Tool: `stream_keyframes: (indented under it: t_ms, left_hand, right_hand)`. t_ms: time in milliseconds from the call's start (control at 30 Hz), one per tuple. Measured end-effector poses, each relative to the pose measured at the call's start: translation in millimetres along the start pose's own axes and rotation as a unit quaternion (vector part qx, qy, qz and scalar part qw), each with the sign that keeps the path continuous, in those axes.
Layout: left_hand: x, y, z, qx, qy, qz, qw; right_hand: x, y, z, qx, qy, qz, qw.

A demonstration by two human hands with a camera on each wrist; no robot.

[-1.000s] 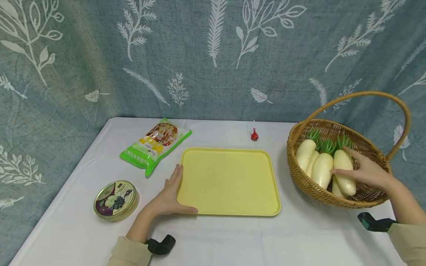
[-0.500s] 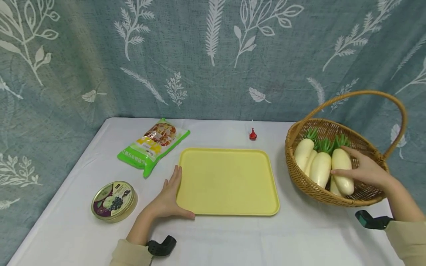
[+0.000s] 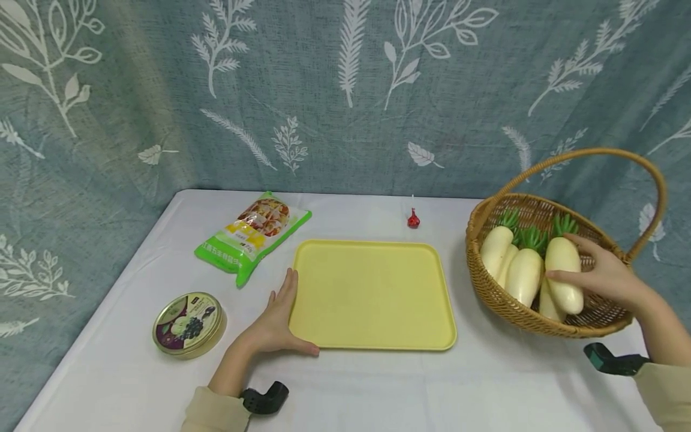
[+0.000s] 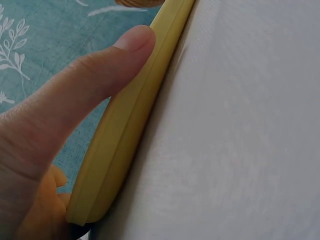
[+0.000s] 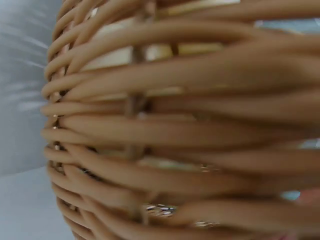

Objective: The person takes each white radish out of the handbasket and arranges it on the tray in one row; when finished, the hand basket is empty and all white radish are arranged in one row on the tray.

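My left hand (image 3: 274,324) rests at the near left corner of a yellow rectangular tray (image 3: 372,294), fingers straight along its left side. The left wrist view shows the thumb (image 4: 100,72) against the tray's rim (image 4: 115,145). My right hand (image 3: 615,279) reaches into a brown wicker basket (image 3: 502,300) and grips a white radish (image 3: 563,273) with green leaf stubs, thumb on its left side and fingers on its right. Several more white radishes (image 3: 523,276) lie beside it. In the right wrist view the basket's woven wall (image 5: 175,125) hides that hand.
A green and white food bag (image 3: 254,234) lies at the back left. Nearer stands a round gold-rimmed tin (image 3: 189,324). A small red ornament (image 3: 413,219) sits behind the tray. The basket's tall handle (image 3: 583,153) arches over its opening.
The gripped radish has shifted slightly right and tilted, opening a gap from its neighbour's leaves; my right hand moved with it. My left hand and the tray stay in place.
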State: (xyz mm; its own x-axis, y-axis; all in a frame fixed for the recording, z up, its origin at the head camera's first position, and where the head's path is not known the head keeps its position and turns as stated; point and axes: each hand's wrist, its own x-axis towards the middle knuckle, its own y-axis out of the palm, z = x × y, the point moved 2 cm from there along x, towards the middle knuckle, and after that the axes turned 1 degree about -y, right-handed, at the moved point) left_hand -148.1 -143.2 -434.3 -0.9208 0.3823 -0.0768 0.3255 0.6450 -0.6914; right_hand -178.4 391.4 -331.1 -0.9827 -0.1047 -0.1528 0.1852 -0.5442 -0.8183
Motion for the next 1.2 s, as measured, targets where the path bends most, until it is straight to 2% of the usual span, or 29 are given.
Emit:
stream_keyframes:
  t_ms: [333,500,600,767,867,900,1100,1133,1200]
  left_hand:
    - [-0.6,-0.6,-0.3,-0.001,0.001,-0.001,1.0]
    - [-0.8,-1.7,-1.3,-0.005,0.0,-0.002,1.0]
    - [-0.9,-1.9,-1.3,-0.006,-0.002,0.001,1.0]
    - [-1.3,-2.2,-0.9,-0.01,-0.003,0.001,0.9999]
    - [-1.8,-2.4,-0.6,-0.011,-0.002,0.0,0.9999]
    - [-1.8,-2.5,-0.5,-0.011,-0.002,0.0,0.9999]
    - [-1.7,-3.0,-1.4,-0.007,-0.004,0.001,1.0]
    - [-1.8,-3.1,-1.7,-0.006,-0.004,0.001,1.0]
    - [-1.9,-3.1,-2.1,-0.006,-0.004,0.001,1.0]
  right_hand:
    - [23,0,-50,0.012,-0.004,-0.043,0.999]
    - [25,-2,-54,0.008,-0.006,-0.047,0.999]
    - [19,-2,-37,0.011,-0.007,-0.043,0.999]
    - [-2,-5,18,0.026,-0.02,-0.026,0.999]
    - [-11,-6,41,0.036,-0.024,-0.018,0.999]
    - [-9,-4,36,0.038,-0.023,-0.021,0.999]
    - [-17,-1,50,0.063,-0.024,-0.011,0.998]
    - [-22,-1,60,0.067,-0.025,-0.006,0.997]
    - [-23,1,60,0.074,-0.028,-0.006,0.997]
